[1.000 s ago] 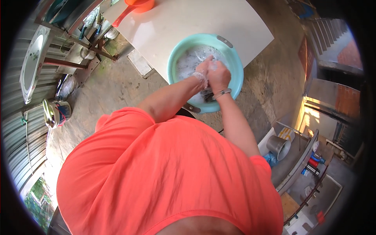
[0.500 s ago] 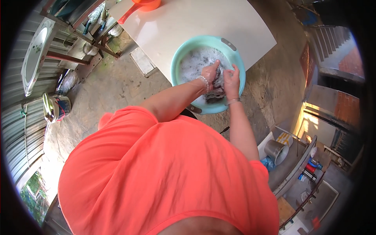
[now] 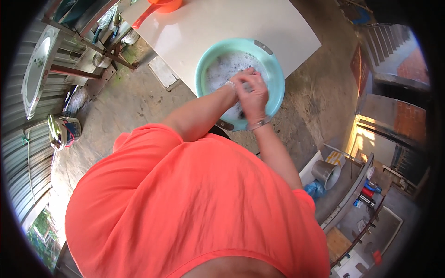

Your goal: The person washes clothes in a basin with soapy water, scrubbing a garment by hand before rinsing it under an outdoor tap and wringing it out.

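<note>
Both hands: together inside the basin (image 3: pixel 279 85), the right hand (image 3: pixel 255 98) lapped over the left hand (image 3: pixel 238 79), whose grip I cannot tell because it is partly covered
Dark cloth (image 3: pixel 241 114): down in the basin, mostly hidden, a greyish bit of it caught in the right hand's curled fingers
Basin: round, pale turquoise, at the near end of the worktop (image 3: pixel 185 46), with white suds (image 3: pixel 221 72) across its water
Jewellery: beaded bracelet (image 3: pixel 230 84) on the left wrist, bangle (image 3: pixel 259 123) on the right
Orange dipper (image 3: pixel 167 5): on the worktop's far side, well apart from the basin
Bucket (image 3: pixel 71 131): near the corrugated wall (image 3: pixel 23 162), off to the person's left
</note>
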`<state>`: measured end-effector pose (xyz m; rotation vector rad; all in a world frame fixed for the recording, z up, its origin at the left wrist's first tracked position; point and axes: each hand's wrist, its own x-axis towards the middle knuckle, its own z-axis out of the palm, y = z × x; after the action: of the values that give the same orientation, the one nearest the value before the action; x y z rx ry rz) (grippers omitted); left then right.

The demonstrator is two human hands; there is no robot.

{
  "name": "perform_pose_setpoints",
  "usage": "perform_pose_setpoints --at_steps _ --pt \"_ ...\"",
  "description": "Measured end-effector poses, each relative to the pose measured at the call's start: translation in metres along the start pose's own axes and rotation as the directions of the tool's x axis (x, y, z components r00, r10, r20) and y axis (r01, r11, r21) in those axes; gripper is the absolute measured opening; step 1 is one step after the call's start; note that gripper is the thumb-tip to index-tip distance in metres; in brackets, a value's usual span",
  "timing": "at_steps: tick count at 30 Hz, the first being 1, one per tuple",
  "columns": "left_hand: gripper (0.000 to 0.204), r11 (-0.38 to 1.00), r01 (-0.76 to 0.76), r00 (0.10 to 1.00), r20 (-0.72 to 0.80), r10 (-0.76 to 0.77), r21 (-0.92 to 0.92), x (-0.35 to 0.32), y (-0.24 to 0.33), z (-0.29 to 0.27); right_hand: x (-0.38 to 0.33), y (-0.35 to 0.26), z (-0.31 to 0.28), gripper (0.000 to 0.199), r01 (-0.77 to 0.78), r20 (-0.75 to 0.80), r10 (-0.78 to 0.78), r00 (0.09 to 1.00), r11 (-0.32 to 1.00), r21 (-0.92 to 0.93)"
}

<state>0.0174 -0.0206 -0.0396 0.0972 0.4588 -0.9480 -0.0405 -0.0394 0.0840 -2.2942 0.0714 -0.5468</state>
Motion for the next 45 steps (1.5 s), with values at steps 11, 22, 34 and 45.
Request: perform_pose_setpoints --at_steps 11,22,34,45 --pt "0.041 0.966 -0.019 0.969 -0.231 0.082 0.26 -0.04 -0.024 0.048 0.009 0.047 -0.009 0.015 -0.204 -0.009 0.226 0.974 0.863 -0.463" --pt "0.037 0.918 -0.017 0.966 -0.231 0.117 0.397 -0.051 -0.01 0.038 -0.004 0.037 0.004 0.009 0.003 0.04 0.009 0.999 0.956 -0.293" --pt "0.058 0.8 0.539 0.819 0.056 -0.57 0.263 -0.069 -0.017 0.048 0.039 0.036 -0.011 0.004 0.051 -0.199 -0.113 0.973 0.955 -0.293" --pt "0.056 0.978 0.203 0.968 0.136 -0.209 0.057 -0.039 0.021 0.034 -0.017 -0.03 0.007 0.01 0.06 0.001 -0.061 0.998 0.991 -0.123"
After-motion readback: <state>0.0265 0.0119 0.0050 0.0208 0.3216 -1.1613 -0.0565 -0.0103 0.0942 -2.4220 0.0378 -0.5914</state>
